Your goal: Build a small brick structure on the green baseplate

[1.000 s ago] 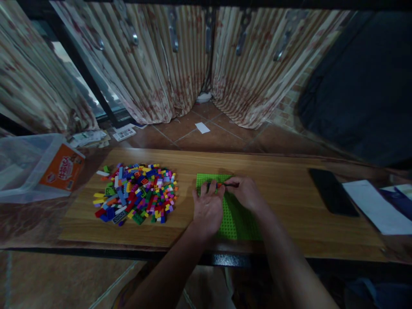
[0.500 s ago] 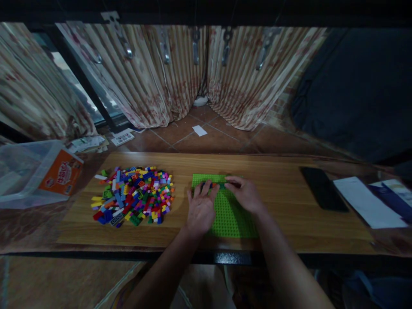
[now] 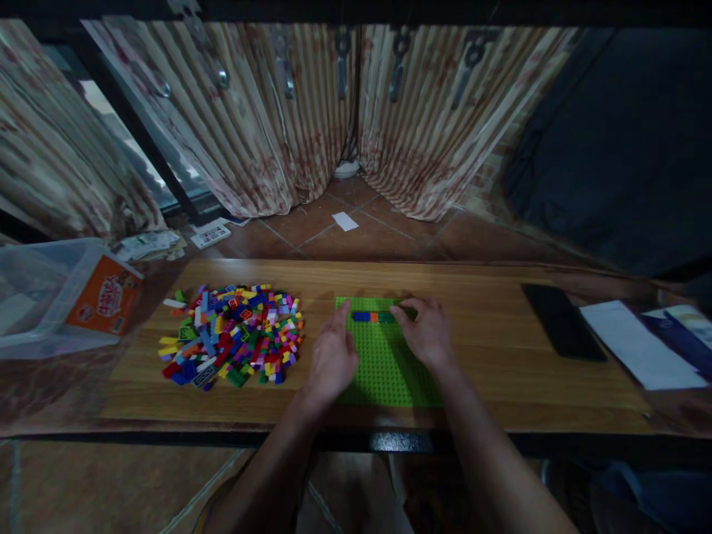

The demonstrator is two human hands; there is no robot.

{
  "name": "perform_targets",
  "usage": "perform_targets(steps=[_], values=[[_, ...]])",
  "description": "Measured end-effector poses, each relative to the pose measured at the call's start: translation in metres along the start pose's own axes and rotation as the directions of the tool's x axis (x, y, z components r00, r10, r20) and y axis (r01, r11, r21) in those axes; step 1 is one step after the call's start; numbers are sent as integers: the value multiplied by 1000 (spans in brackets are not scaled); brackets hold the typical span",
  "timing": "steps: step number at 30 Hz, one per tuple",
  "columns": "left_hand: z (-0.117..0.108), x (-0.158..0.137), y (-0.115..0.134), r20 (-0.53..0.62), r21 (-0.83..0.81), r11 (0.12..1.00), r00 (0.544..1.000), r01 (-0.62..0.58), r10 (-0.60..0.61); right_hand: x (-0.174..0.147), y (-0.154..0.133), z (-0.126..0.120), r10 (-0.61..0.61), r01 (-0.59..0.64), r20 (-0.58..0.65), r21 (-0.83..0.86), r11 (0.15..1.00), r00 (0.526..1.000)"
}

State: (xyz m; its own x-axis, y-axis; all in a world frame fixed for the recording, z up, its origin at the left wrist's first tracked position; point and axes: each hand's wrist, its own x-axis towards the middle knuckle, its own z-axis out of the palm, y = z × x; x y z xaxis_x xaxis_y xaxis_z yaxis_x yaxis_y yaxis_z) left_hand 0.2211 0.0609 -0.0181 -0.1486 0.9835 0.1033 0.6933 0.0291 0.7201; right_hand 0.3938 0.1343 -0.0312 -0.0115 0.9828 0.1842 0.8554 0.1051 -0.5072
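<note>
A row of bricks is set on the green baseplate point(image 3: 383, 374) near its far edge: a blue brick point(image 3: 361, 317), a small orange brick point(image 3: 374, 317) and a dark green brick point(image 3: 385, 317). My left hand point(image 3: 334, 360) lies along the plate's left edge, fingers stretched out and together, holding nothing. At the right end of the row, my right hand point(image 3: 427, 331) has its thumb and fingers curled close together, the thumb tip beside the dark green brick. What sits between those fingers is too dark and covered to make out.
A heap of loose colourful bricks point(image 3: 233, 334) covers the left part of the wooden tabletop point(image 3: 483, 400). A clear plastic bin point(image 3: 44, 297) with an orange label stands beyond the left end. Toward the right lie a black phone-like slab point(image 3: 563, 320) and white paper point(image 3: 639, 345).
My left hand has drawn back left off the brick row, uncovering the blue and orange bricks. The right hand stays at the row's right end, its fingers slightly shifted. The view has tilted slightly.
</note>
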Motion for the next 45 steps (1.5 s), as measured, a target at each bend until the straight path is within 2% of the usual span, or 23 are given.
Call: perform_targets(steps=[5,14,21,26,33,38,42,45], values=[[-2,1,2,15,30,1000,1000,8,-8,-4,1,7,67,-69,-19,-78,995,998],[4,-1,9,51,15,996,994,93,-93,-2,10,15,97,-97,-1,-21,995,995],[5,-4,9,63,-28,994,992,108,-106,-7,16,22,62,-62,-11,-45,997,998],[-3,-7,5,76,-90,992,993,93,-86,-3,25,23,16,-18,-36,-47,999,999],[-26,-1,-9,-83,-101,992,993,72,-80,1,17,17,11,-12,-26,-43,999,1000],[-40,2,-18,-150,-104,988,980,118,-133,1,3,21,2,-3,-18,-62,998,1000],[-64,5,-33,-268,-99,984,948,150,-172,0,0,25,22,-22,-8,-84,996,1000],[-86,10,-53,-389,4,980,904,197,-180,3,5,28,8,-8,-3,-62,998,1000]])
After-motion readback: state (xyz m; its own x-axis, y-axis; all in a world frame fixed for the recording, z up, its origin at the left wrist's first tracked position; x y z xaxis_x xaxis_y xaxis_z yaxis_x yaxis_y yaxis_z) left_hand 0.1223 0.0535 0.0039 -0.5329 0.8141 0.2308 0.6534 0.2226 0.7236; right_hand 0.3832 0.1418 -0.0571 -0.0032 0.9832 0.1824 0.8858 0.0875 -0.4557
